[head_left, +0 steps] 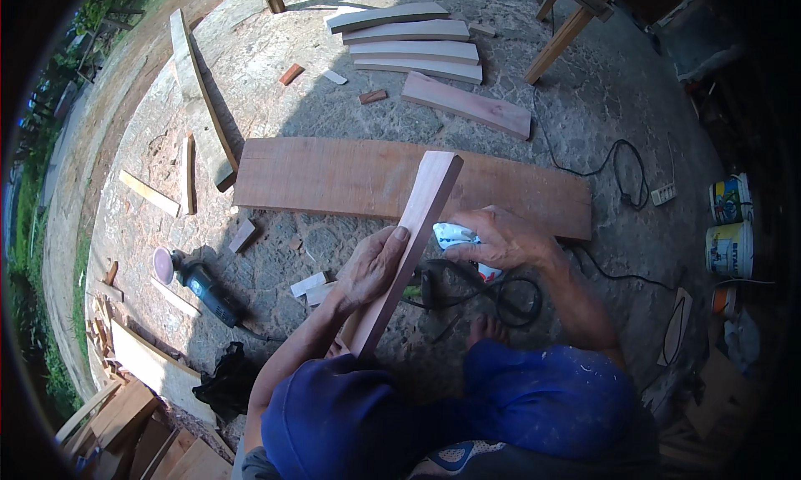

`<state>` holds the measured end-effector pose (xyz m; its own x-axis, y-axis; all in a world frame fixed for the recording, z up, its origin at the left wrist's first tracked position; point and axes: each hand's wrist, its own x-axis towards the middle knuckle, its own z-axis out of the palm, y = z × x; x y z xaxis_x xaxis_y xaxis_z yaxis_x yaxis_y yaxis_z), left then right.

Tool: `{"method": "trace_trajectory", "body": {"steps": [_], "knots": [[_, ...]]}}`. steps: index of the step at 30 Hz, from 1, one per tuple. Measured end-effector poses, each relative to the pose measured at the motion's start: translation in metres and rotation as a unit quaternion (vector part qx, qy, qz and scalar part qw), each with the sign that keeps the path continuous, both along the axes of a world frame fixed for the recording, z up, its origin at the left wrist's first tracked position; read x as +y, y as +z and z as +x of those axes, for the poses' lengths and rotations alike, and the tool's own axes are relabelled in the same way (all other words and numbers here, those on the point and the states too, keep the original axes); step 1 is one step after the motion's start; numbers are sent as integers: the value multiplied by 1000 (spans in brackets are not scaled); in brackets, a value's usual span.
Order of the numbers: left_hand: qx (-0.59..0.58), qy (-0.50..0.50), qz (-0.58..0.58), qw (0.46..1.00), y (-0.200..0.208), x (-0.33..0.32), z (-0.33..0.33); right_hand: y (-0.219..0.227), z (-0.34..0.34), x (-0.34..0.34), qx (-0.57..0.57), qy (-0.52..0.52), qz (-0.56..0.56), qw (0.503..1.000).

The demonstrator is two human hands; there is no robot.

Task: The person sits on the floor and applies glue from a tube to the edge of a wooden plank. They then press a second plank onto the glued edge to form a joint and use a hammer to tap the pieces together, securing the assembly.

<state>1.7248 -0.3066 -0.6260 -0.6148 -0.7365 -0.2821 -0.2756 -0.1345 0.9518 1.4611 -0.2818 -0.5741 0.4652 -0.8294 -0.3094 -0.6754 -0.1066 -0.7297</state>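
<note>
My left hand (375, 263) is closed around the edge of a long, pale wooden board (410, 229). The board tilts up and away from me, its lower end down by my left knee. To its right, my right hand (501, 236) grips a white and blue object (455, 236) with a bit of red on its lower part. The fingers cover much of it, and its kind does not show. Beyond both hands a wide brown plank (334, 173) lies across the ground, partly behind the raised board.
Several pale cut boards (409, 33) lie at the far side, near a pinkish board (467, 104). An angle grinder (204, 290) rests at left. A black cable (517, 309) coils near my foot (486, 330). Buckets (728, 248) stand at right; wood pieces (125, 413) pile at lower left.
</note>
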Motion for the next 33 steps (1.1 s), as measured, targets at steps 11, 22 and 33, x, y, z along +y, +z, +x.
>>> {"method": "trace_trajectory", "body": {"steps": [11,22,33], "knots": [[-8,-77,29,997,-7,1,4,-8,-15,-6,-117,-7,195,974],[-53,-96,-28,994,-8,0,4,-17,-31,-9,-106,-28,249,962],[26,-31,151,988,-31,-5,22,-34,-61,20,-57,-229,-48,971]]}}
